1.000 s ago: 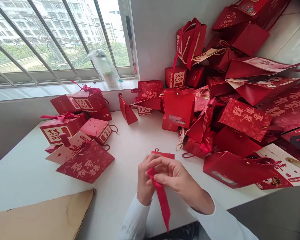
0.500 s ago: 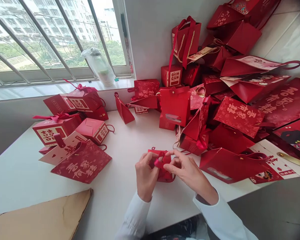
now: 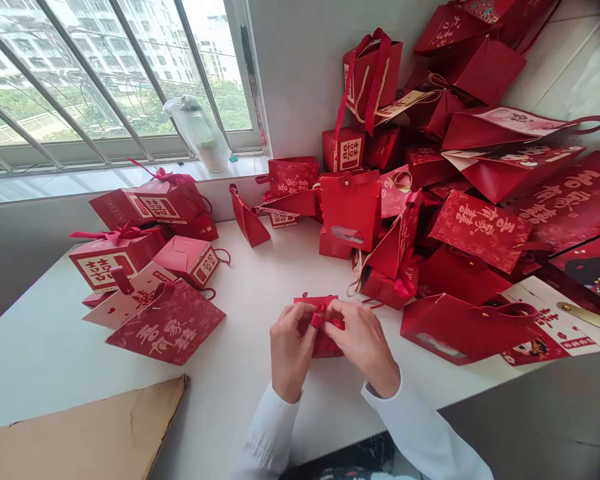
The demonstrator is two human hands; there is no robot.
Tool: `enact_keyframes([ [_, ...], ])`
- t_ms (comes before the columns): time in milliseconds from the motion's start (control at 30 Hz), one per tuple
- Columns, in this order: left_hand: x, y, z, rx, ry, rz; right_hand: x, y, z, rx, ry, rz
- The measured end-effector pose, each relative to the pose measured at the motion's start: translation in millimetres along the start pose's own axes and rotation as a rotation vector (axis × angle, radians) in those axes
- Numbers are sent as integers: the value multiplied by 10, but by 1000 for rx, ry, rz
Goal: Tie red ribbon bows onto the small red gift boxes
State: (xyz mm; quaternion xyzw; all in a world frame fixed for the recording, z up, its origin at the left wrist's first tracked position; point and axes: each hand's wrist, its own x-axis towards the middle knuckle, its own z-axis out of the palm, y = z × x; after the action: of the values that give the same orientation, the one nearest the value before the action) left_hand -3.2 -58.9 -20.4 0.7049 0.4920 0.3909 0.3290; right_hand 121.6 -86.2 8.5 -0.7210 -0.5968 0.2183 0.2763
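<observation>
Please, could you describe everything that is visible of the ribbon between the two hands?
The ribbon is red, flat and narrow, with a satin-like sheen. It curls into a small loop, pinched by the left hand and right hand, and appears over the red box. The hands hide much of it, so any knot, or whether it touches the box, cannot be told.

the left hand (image 3: 290, 350) and right hand (image 3: 363, 339) hide part of the small red box (image 3: 325, 345); cardboard (image 3: 80, 433) at near left is cut off.
</observation>
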Motion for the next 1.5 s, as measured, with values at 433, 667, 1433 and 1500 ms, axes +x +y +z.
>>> enact_keyframes([
  [433,-10,4,8,-3,18,-3,-37,13,22,29,26,4],
  [667,-9,15,118,78,146,-35,-33,5,28,-5,51,0],
  [1433,55,91,-361,-148,-267,-135,17,48,1,60,49,8],
  [1500,66,103,-378,-92,-294,-83,20,47,-1,65,44,-1],
])
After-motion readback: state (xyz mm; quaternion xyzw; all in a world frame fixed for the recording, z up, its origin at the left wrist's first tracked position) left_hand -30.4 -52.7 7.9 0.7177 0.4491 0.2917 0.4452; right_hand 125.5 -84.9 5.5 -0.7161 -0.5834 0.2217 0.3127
